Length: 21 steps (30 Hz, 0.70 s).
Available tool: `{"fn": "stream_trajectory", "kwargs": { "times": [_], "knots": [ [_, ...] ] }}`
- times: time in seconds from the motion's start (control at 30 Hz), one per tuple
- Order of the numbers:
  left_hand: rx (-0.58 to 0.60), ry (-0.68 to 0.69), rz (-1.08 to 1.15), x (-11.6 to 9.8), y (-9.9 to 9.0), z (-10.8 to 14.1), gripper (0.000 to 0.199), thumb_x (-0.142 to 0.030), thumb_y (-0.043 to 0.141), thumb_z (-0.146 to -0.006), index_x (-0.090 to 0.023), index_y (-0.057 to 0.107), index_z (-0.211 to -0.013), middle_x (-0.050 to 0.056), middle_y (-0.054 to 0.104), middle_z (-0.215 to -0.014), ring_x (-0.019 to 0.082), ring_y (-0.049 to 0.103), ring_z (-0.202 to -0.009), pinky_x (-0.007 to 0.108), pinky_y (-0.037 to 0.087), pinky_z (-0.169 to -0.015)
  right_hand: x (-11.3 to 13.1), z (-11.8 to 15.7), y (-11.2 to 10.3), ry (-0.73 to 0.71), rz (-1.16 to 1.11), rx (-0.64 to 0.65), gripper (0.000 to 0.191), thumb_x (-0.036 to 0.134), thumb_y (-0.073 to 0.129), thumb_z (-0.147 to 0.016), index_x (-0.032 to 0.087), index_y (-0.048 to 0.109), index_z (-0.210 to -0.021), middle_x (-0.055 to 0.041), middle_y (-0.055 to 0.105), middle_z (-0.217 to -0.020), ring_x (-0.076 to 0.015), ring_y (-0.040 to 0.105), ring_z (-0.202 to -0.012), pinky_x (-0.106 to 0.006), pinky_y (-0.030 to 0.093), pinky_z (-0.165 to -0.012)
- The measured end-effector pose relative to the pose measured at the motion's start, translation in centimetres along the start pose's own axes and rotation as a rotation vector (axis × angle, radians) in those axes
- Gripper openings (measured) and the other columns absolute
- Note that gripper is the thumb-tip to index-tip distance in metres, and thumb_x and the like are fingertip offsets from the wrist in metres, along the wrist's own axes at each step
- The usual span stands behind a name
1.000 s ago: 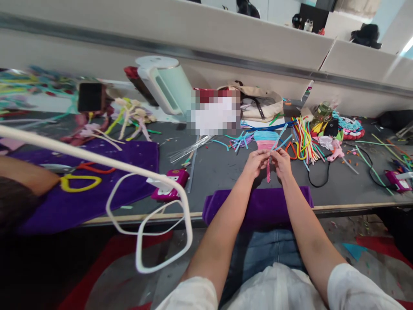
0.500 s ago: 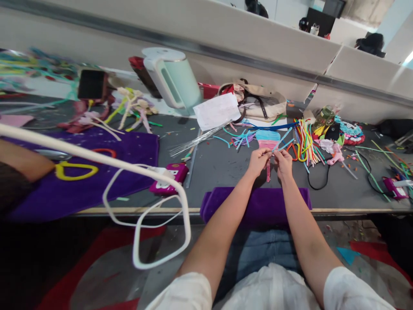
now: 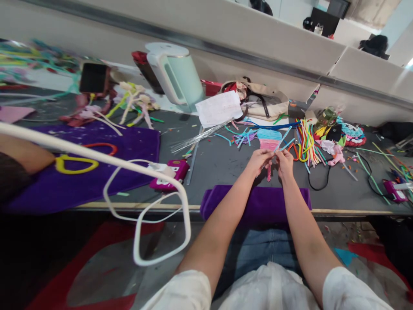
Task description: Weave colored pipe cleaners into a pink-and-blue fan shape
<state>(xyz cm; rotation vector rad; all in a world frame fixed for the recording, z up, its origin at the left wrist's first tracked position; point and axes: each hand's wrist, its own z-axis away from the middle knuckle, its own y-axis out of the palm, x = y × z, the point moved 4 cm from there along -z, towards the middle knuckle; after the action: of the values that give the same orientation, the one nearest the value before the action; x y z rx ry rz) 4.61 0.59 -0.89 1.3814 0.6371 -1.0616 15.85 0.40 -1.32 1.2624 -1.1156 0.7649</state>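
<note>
My left hand [image 3: 260, 161] and my right hand [image 3: 284, 162] meet fingertip to fingertip above the grey table. Both are pinched closed around light blue pipe cleaners [image 3: 284, 137], two ends of which stick up past my right fingers. Just beyond the fingertips lies a flat panel of pipe cleaners [image 3: 270, 137], blue at the far side and pink at the near side. A pink pipe cleaner end [image 3: 269, 174] hangs below my hands. My fingers hide where these pieces join.
A rolled purple cloth [image 3: 258, 202] lies at the table edge under my forearms. Colourful pipe cleaners [image 3: 308, 140] lie to the right. Left stand a mint kettle [image 3: 183, 77] and yellow-handled scissors [image 3: 77, 165] near another person's arm [image 3: 26, 155]. A white frame [image 3: 185, 215] crosses the front left.
My fingers have shifted slightly at the pinch, and the blue pipe cleaner ends have tilted a little. The whole view has moved slightly; nothing was let go.
</note>
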Motion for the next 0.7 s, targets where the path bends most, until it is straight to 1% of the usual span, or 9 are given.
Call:
{"fn": "stream_trajectory", "kwargs": {
  "times": [0.07,0.13,0.23,0.33,0.4,0.43,0.5,0.57,0.7],
  "knots": [
    [-0.056,0.13,-0.111,-0.3,0.2,0.2,0.021,-0.023,0.08,-0.062,-0.012,0.065,-0.073,0.0,0.06,-0.058,0.009,0.053,-0.041,0.019,0.03,-0.035,0.1,0.1,-0.1,-0.032,0.033,-0.04,0.026,0.037,0.07,-0.068,0.019,0.05,-0.063,0.0091,0.043,-0.052,-0.0039,0.031,-0.044,-0.019,0.025,-0.043],
    [-0.091,0.222,-0.22,-0.5,0.4,0.3,0.017,-0.02,0.077,-0.064,-0.013,0.067,-0.076,0.0,0.062,-0.06,0.01,0.054,-0.042,0.019,0.033,-0.038,0.3,0.2,-0.2,-0.061,0.075,-0.074,0.027,0.038,0.069,-0.069,0.019,0.05,-0.064,0.0091,0.043,-0.052,-0.0042,0.031,-0.045,-0.019,0.025,-0.044],
    [-0.125,0.279,-0.315,-0.6,0.4,0.5,0.007,-0.018,0.071,-0.07,-0.014,0.069,-0.075,0.0,0.061,-0.056,0.01,0.052,-0.041,0.02,0.034,-0.04,0.5,0.4,-0.3,-0.081,0.108,-0.08,0.027,0.039,0.068,-0.069,0.019,0.051,-0.064,0.0091,0.043,-0.053,-0.0045,0.031,-0.046,-0.019,0.026,-0.045],
    [-0.121,0.291,-0.35,-0.6,0.3,0.4,0.007,-0.018,0.065,-0.074,-0.016,0.07,-0.078,-0.001,0.058,-0.052,0.01,0.049,-0.039,0.02,0.033,-0.041,0.4,0.3,-0.2,-0.06,0.102,-0.057,0.027,0.039,0.068,-0.069,0.019,0.05,-0.063,0.0093,0.042,-0.052,-0.0048,0.031,-0.045,-0.02,0.024,-0.044],
    [-0.126,0.332,-0.402,-0.8,0.2,0.4,0.007,-0.016,0.064,-0.075,-0.016,0.07,-0.077,0.0,0.059,-0.055,0.011,0.049,-0.042,0.021,0.034,-0.044,0.3,0.1,0.0,-0.043,0.112,-0.061,0.027,0.039,0.068,-0.069,0.019,0.051,-0.063,0.0089,0.043,-0.052,-0.0053,0.032,-0.046,-0.02,0.025,-0.045],
    [-0.145,0.381,-0.449,-1.0,0.1,0.4,0.006,-0.014,0.064,-0.074,-0.017,0.069,-0.076,0.0,0.06,-0.059,0.011,0.051,-0.046,0.021,0.036,-0.047,0.2,0.0,0.2,-0.043,0.126,-0.065,0.026,0.038,0.067,-0.069,0.019,0.051,-0.062,0.0085,0.044,-0.052,-0.0057,0.033,-0.047,-0.02,0.027,-0.046],
    [-0.206,0.518,-0.593,-1.7,-0.1,0.6,0.007,-0.013,0.064,-0.074,-0.018,0.069,-0.073,0.002,0.064,-0.067,0.013,0.056,-0.058,0.023,0.041,-0.058,0.0,-0.4,0.6,-0.055,0.16,-0.061,0.024,0.038,0.066,-0.069,0.019,0.052,-0.063,0.0074,0.048,-0.055,-0.0066,0.037,-0.051,-0.02,0.031,-0.049],
    [-0.248,0.603,-0.756,-2.3,-0.2,0.9,0.007,-0.015,0.063,-0.078,-0.019,0.068,-0.075,0.003,0.064,-0.072,0.014,0.057,-0.066,0.024,0.042,-0.065,-0.4,-0.8,1.0,-0.058,0.171,-0.041,0.022,0.037,0.065,-0.07,0.018,0.054,-0.065,0.0065,0.051,-0.058,-0.0077,0.041,-0.055,-0.021,0.036,-0.053],
    [-0.231,0.622,-1.072,-2.7,0.1,1.2,0.011,-0.019,0.057,-0.085,-0.019,0.067,-0.082,0.005,0.067,-0.083,0.016,0.059,-0.075,0.027,0.044,-0.072,-0.8,-1.1,1.3,-0.038,0.132,-0.016,0.021,0.036,0.065,-0.071,0.018,0.056,-0.072,0.005,0.055,-0.063,-0.0086,0.044,-0.058,-0.022,0.039,-0.057]
  ]
}}
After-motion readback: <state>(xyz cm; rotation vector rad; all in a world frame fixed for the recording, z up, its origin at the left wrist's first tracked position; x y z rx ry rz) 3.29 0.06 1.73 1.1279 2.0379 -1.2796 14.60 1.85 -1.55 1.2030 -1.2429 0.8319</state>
